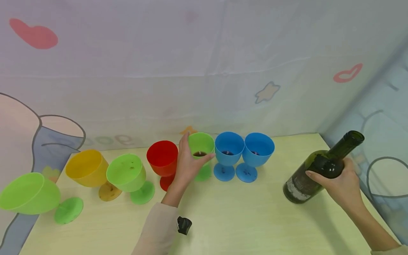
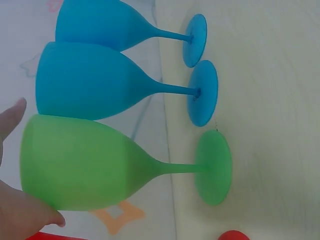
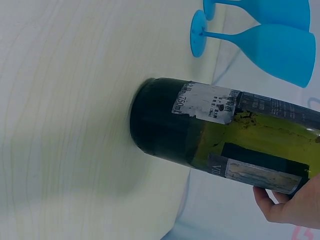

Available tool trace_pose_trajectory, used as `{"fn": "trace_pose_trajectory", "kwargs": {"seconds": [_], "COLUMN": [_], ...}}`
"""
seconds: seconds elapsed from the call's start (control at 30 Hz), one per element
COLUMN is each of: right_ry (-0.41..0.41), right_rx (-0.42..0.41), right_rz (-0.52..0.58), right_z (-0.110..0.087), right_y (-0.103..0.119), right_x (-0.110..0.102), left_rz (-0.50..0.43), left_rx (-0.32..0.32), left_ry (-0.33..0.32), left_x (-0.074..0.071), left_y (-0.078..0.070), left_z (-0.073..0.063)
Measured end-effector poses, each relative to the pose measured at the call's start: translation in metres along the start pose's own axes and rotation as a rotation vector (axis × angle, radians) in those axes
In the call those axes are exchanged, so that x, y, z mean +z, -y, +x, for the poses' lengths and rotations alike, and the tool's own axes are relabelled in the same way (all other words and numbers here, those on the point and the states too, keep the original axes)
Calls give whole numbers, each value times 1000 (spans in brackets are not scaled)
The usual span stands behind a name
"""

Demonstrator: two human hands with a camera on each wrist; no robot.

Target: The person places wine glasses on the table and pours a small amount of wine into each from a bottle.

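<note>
My left hand [image 1: 189, 159] is at the green goblet [image 1: 201, 140] in the row. Its thumb crosses the near side of the bowl and the fingers lie along its left side. Dark liquid shows in this goblet, whose foot stands on the table. Just right of it, two blue goblets [image 1: 229, 141] also contain some dark liquid. At the right side, my right hand [image 1: 342, 186] grips a dark green wine bottle [image 1: 306, 180] around its upper body. The bottle leans to the right, neck up, with its base low at the tabletop [image 3: 75, 125].
Left of my left hand stand a red goblet [image 1: 162, 156], another green goblet [image 1: 125, 173], a yellow goblet [image 1: 86, 168] and a green one [image 1: 30, 194] at the table's left edge. A printed cloth [image 1: 159, 71] hangs behind. A small black object [image 1: 183, 225] shows beside my left sleeve.
</note>
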State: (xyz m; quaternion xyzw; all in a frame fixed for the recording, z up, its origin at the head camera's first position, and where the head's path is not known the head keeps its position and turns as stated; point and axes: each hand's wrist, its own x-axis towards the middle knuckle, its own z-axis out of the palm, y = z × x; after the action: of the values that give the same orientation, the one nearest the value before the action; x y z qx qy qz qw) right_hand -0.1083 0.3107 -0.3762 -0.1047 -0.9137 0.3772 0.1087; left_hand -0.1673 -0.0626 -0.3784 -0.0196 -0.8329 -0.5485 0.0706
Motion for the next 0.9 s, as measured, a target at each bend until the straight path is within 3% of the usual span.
{"fn": "trace_pose_trajectory", "kwargs": {"seconds": [0.23, 0.43, 0.67, 0.9], "right_ry": [-2, 1, -2, -4], "right_rx": [4, 7, 3, 8], "right_rz": [5, 17, 12, 20], "right_z": [0, -1, 0, -1], "right_y": [0, 0, -1, -1], "right_x": [0, 1, 0, 1], "left_rz": [55, 61, 29, 48], "left_rx": [13, 57, 112, 108], "left_ry": [4, 45, 40, -3], "left_x": [-6, -19, -38, -57], "left_y": [-17, -29, -27, -21], "left_z": [-8, -20, -31, -38]}}
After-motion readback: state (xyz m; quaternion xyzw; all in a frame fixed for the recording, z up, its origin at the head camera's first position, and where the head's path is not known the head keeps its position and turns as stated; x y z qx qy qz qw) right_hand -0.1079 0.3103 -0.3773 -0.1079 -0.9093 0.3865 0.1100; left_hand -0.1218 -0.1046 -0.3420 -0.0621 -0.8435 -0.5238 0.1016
